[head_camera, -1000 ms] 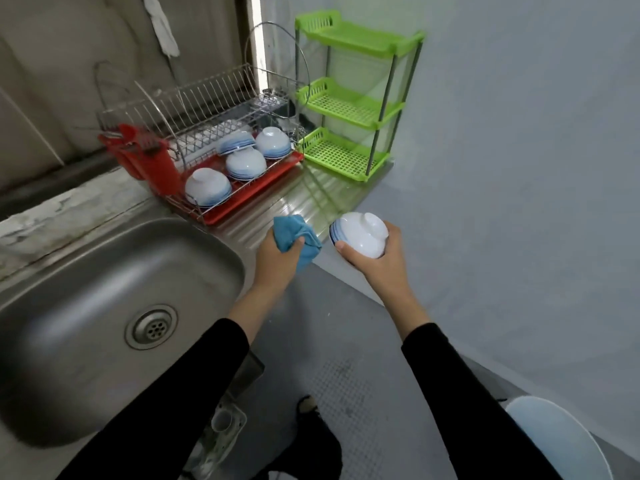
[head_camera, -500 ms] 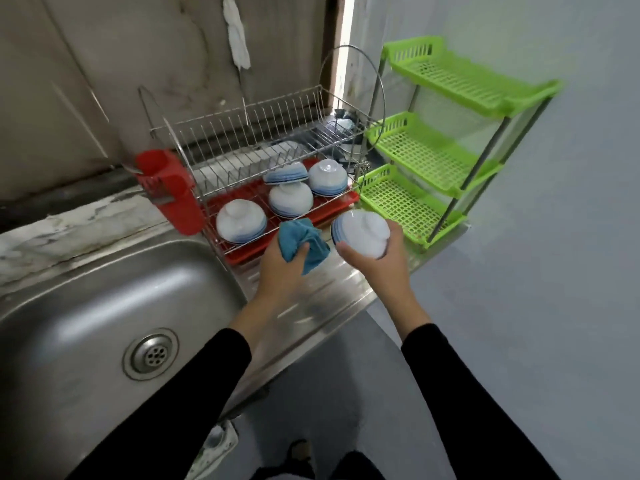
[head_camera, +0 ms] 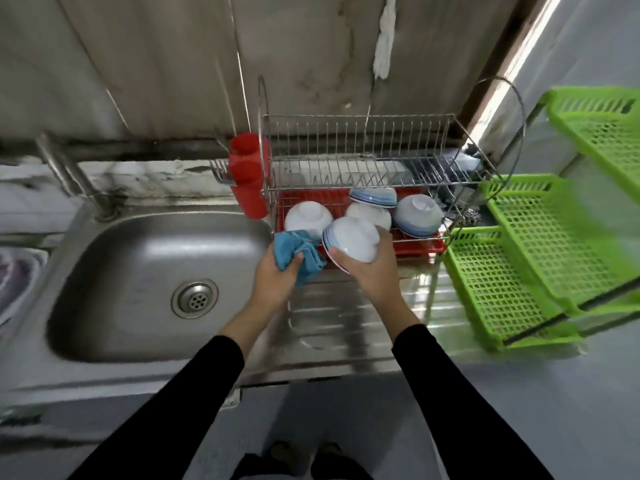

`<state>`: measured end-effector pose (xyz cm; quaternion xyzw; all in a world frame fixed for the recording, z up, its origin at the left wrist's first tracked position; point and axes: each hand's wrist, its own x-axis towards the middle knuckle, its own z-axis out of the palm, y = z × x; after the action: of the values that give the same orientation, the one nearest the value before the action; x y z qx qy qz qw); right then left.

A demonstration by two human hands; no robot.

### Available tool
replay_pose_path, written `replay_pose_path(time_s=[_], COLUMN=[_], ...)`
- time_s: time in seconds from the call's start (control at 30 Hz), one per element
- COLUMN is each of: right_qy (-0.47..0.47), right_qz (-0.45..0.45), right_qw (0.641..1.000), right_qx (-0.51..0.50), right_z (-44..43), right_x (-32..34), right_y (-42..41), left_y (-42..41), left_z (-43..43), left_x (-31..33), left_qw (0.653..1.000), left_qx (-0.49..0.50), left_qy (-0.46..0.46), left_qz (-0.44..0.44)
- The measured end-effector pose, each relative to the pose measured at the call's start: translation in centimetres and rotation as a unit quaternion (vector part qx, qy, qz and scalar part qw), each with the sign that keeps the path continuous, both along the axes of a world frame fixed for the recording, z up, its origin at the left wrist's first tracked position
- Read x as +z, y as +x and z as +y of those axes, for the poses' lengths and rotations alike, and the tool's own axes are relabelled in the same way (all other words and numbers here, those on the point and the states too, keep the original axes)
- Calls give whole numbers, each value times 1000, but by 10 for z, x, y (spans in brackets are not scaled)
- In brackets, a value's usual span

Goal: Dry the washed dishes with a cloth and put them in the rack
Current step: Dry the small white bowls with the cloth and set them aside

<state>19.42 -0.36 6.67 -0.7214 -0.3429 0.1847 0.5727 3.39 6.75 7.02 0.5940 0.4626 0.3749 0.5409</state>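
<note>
Wire rack (head_camera: 346, 140) with four upturned bowls (head_camera: 417, 213), right hand (head_camera: 375, 273) gripping another bowl (head_camera: 351, 239), left hand (head_camera: 273, 284) clutching blue cloth (head_camera: 289, 245)

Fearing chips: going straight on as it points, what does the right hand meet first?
Likely the middle bowl in the rack, just beyond the held bowl in the right hand; depth unclear.

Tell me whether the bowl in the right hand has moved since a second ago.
Yes. The bowl has closed in on the dish rack: then apart from it near the counter edge, now in front of its lower tier.
</note>
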Motion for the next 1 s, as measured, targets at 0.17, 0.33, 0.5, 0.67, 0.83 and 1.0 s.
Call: replay_pose_path(time_s=[0.17,0.33,0.5,0.67,0.83,1.0], right_qy=[-59,-72,-105,-186,-249,-248], right_qz=[-51,-33,-45,-77,-105,-86], right_qw=[996,995,992,979,961,964], right_qx=[52,63,58,41,52,37], right_z=[34,71,97,121,144,156], right_x=[6,9,7,13,17,6], right_y=[12,15,15,17,19,19], left_y=[-2,-3,-2,-2,-2,-4], left_z=[-5,-7,0,7,20,31], left_x=[2,3,0,-3,-3,-6], left_qw=[999,999,999,999,1000,999], left_qx=[43,41,24,22,7,-3], left_qy=[-8,1,-9,-23,-6,-1], left_qz=[12,27,27,4,28,47])
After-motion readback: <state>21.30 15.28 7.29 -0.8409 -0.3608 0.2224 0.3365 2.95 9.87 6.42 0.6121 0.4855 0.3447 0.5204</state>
